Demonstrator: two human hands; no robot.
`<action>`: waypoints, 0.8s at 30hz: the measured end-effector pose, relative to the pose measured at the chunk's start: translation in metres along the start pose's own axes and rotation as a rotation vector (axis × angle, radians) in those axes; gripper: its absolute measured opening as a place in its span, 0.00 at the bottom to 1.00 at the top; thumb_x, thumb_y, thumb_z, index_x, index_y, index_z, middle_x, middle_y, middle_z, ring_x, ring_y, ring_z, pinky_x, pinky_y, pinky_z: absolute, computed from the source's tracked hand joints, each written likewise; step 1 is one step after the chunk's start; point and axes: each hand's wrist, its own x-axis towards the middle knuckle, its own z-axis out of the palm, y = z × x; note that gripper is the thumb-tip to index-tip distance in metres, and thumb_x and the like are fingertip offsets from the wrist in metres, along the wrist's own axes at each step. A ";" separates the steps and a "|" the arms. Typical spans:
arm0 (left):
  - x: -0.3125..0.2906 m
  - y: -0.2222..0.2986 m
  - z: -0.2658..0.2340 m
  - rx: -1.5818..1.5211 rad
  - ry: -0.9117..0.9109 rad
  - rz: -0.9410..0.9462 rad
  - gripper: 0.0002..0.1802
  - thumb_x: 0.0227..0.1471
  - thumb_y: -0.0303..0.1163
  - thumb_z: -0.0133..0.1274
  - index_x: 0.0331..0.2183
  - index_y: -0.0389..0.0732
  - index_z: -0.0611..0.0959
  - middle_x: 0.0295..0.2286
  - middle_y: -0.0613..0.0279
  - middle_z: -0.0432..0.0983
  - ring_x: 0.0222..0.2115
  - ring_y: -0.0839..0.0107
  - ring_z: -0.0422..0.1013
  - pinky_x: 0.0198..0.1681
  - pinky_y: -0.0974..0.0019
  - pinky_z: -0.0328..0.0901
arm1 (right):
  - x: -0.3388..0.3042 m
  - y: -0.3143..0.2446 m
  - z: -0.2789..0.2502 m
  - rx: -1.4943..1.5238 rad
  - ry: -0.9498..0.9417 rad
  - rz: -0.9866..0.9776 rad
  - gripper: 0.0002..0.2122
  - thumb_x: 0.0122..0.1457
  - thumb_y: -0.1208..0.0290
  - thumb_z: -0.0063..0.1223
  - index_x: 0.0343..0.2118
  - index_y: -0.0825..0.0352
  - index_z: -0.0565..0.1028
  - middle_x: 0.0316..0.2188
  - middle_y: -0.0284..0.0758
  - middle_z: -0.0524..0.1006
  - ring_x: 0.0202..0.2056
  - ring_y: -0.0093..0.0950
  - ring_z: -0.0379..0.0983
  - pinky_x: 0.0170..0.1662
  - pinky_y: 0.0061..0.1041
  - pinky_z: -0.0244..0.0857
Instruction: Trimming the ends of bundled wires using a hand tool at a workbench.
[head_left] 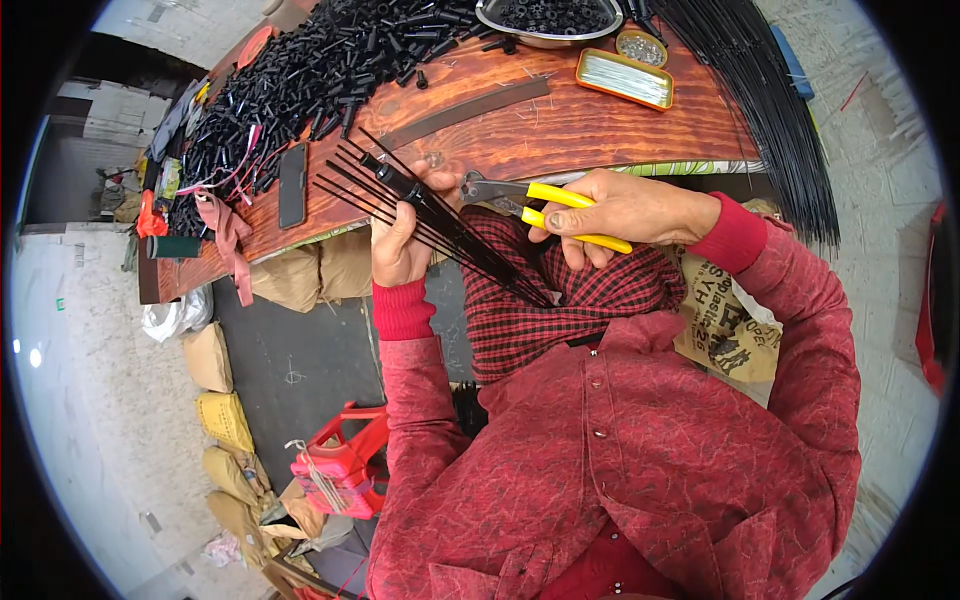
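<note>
from the middle of the view, a glossy black plastic hub with a cylindrical body (395,182) sits at eleven o'clock, over the near edge of a reddish-brown wood-grained table (690,130). thin, straight black rods (478,250) run along it, their shorter ends fanning toward ten o'clock and their long ends gathering toward five, down to the red-and-black checked cloth (640,285) over the lap. the assembly looks light; the hub is probably hard and rather slippery, the rods springy and liable to splay or bend if taken singly, so the hub's thicker body seems the surest place to hold. the left hand (398,248) does just that: its thumb presses on the near side while the fingers curl round the far side, closed on the piece. at one o'clock, the right hand (630,207) grips a pair of grey metal pliers with yellow sleeved handles (560,194), fingers half curled, thumb against the lower handle. the handles stand apart, and the metal head points toward nine o'clock, close to the left fingertips; whether its jaws pinch anything, i cannot tell. a heap of small black plastic parts (340,70) lies beyond, at eleven o'clock.
</note>
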 end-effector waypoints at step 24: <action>-0.012 0.006 0.048 0.762 0.096 0.160 0.22 0.60 0.35 0.49 0.50 0.30 0.73 0.46 0.53 0.75 0.47 0.66 0.70 0.52 0.62 0.62 | -0.013 -0.031 -0.001 -0.243 0.010 0.072 0.17 0.65 0.59 0.46 0.41 0.72 0.76 0.19 0.29 0.74 0.16 0.13 0.61 0.19 0.14 0.56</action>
